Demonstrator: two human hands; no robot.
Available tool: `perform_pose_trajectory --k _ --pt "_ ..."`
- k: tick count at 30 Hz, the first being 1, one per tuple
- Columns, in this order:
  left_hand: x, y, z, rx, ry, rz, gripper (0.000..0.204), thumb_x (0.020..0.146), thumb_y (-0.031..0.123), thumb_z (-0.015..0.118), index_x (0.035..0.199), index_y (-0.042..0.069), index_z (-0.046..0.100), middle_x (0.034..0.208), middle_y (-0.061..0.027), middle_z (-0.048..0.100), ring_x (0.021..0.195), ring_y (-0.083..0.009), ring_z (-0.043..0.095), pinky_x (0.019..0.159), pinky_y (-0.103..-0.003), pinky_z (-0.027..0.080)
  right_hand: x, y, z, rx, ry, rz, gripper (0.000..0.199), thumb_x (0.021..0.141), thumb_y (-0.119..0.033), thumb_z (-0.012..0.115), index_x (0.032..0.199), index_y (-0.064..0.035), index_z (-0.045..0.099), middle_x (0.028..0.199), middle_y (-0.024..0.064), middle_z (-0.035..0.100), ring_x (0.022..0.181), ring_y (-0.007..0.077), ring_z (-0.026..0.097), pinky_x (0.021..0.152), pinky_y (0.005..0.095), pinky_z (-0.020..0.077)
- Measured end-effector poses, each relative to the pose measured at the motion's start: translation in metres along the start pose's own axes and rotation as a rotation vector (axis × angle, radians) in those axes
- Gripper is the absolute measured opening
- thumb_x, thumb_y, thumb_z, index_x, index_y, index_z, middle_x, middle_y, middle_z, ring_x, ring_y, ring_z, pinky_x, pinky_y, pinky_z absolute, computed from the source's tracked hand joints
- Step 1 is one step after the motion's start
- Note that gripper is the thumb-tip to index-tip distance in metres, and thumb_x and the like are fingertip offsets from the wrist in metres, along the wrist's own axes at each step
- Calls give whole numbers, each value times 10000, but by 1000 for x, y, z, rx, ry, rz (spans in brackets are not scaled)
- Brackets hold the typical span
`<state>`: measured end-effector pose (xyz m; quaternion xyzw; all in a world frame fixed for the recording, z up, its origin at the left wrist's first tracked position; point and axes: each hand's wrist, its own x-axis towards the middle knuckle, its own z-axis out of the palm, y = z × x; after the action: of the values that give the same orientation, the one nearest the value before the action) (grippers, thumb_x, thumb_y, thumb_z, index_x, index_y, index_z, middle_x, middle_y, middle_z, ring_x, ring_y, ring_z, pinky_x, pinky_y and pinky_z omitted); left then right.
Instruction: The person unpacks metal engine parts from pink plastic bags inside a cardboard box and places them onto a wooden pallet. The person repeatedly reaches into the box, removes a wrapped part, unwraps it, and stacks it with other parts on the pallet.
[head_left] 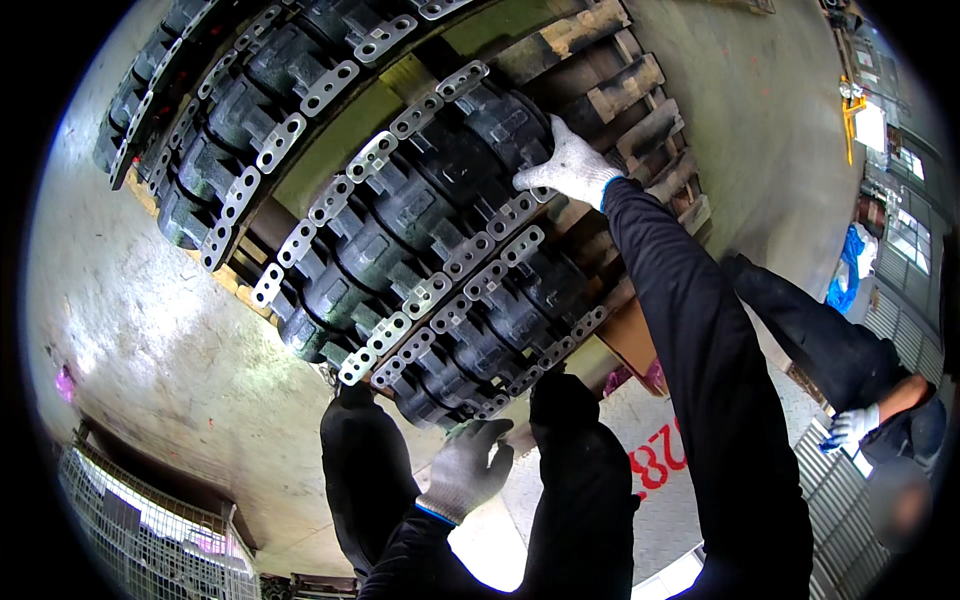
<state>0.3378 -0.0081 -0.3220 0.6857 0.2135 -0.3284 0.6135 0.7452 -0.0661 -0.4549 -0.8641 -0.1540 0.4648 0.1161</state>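
- Castings (405,205): black, four rows visible; the second-nearest row lies on a wooden pallet (645,115).
- Plates (428,293): two holed strips on each of the two nearest rows.
- Right hand (572,170): arm extended forward; thumb and fingers spread apart at the second-nearest row's right end.
- Left hand (468,470): held low, fingers at the nearest row's near end; cannot tell whether it grips.
- Co-worker (850,350): one, at right.
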Motion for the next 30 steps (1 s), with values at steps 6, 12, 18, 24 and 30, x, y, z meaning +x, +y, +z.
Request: perform_pose_trajectory --k 6,12,18,24,30 --pt "3 -3 2 -35 15 -51 346 893 239 628 1203 86 650 1110 -168 686 1027 -382 663 883 -475 539 3 14 3 101 22 -20 1291 669 -334 909 1568 89 85 1523 307 404 1419 369 415 1188 379 331" --pt "5 -1 -1 -48 11 -42 366 887 232 643 1215 70 635 1113 -179 689 1015 -372 677 874 -468 545 2 5 1 -2 -7 13 1311 690 -385 896 1564 101 48 1530 316 391 1424 374 409 1179 383 338" --pt "7 -15 4 -196 109 -76 314 909 117 655 1207 19 640 1038 -165 712 936 -275 715 794 -352 555 -19 22 12 1019 99 206 941 832 -401 823 1531 1 338 1411 193 539 1260 272 551 1093 417 431" --pt "7 -9 -5 -340 181 -91 298 920 88 653 1208 13 640 1059 -155 708 946 -254 710 818 -322 548 -47 44 70 1468 -41 145 510 971 -377 682 1381 -105 546 1331 54 556 1257 218 493 1135 451 381" --pt "1 -13 -3 -375 173 -97 288 916 75 658 1198 20 644 1055 -147 710 951 -252 709 812 -321 546 -19 29 72 1007 370 242 1033 803 -381 862 1571 -50 255 1589 206 326 1462 338 326 1185 447 325"
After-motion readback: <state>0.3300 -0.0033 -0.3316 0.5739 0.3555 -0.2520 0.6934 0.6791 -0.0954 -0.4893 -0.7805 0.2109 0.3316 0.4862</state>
